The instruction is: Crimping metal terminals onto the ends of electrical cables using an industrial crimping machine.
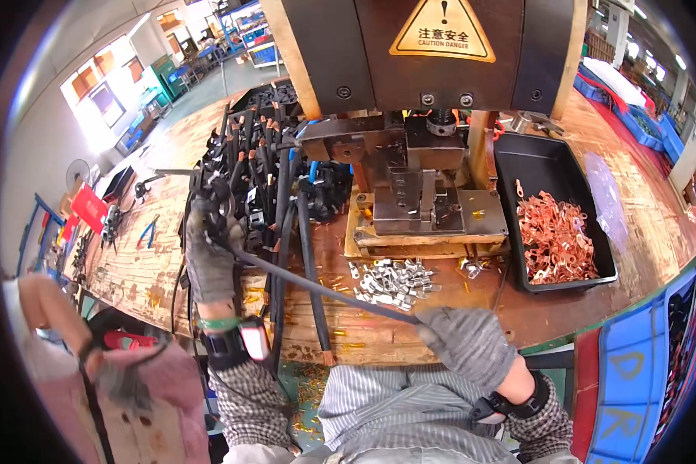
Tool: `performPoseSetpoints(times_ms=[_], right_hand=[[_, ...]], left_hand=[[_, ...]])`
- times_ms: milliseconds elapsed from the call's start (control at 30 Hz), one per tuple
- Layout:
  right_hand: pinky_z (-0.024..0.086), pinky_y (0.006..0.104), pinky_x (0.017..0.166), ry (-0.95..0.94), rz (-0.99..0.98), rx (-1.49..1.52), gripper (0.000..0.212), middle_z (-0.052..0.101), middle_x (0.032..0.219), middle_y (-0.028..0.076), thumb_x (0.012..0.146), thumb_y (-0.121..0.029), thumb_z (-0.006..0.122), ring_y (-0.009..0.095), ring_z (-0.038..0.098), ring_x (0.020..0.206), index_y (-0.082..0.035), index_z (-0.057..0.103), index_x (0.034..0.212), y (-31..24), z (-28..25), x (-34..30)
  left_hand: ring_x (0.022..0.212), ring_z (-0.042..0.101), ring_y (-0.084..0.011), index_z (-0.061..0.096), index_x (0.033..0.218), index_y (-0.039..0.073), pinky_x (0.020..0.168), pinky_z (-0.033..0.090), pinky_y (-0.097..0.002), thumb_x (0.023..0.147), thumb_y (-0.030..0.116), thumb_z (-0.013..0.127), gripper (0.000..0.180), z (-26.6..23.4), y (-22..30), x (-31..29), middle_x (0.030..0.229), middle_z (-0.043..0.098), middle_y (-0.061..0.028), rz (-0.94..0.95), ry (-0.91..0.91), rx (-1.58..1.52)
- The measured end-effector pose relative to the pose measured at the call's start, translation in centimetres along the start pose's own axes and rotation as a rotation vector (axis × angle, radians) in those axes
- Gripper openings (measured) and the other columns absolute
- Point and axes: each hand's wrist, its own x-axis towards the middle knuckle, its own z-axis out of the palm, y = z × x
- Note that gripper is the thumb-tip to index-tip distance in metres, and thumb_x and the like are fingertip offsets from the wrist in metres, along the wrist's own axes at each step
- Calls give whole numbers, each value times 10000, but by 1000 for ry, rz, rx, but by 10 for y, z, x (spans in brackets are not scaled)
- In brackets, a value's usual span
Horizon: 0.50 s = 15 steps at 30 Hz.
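Note:
A black cable stretches slantwise between my two gloved hands, in front of the press. My left hand is closed around its far left part, next to a heap of black cables with bare copper ends. Dark parts around those fingers are hard to tell from the heap. My right hand grips the cable's near right end, whose tip is hidden in the glove. Beyond the cable, silver cable lugs lie loose on the wooden bench before the press.
At the press's right stands a black tray of copper lugs. Blue-handled pliers lie on the bench at left. Another person's gloved hand is at the lower left. A blue crate stands at lower right.

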Motion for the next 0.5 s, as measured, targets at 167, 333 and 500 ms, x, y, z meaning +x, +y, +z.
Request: performPoseSetpoints(times_ms=[167,333,500], right_hand=[[455,381,533,61,-52,-32,285,596,691,113,880,-305,502,279,582,610,-55,608,968,-7,29,49],[468,371,534,131,-96,63,238,617,709,126,882,-215,494,261,600,627,-33,586,1005,-7,44,71],[469,414,602,44,33,183,215,621,737,151,854,-246,539,306,606,674,-63,595,953,-10,45,75]], left_hand=[[838,623,-239,491,1203,69,644,549,-294,828,440,603,539,-67,-29,73,1126,551,-115,-365,-22,-140],[781,579,-139,494,1207,36,616,511,-247,833,213,652,442,-44,-31,48,985,570,-100,188,121,544],[888,594,-262,605,1012,42,833,453,-370,767,244,668,323,59,-14,-70,952,603,-98,750,-467,855]])
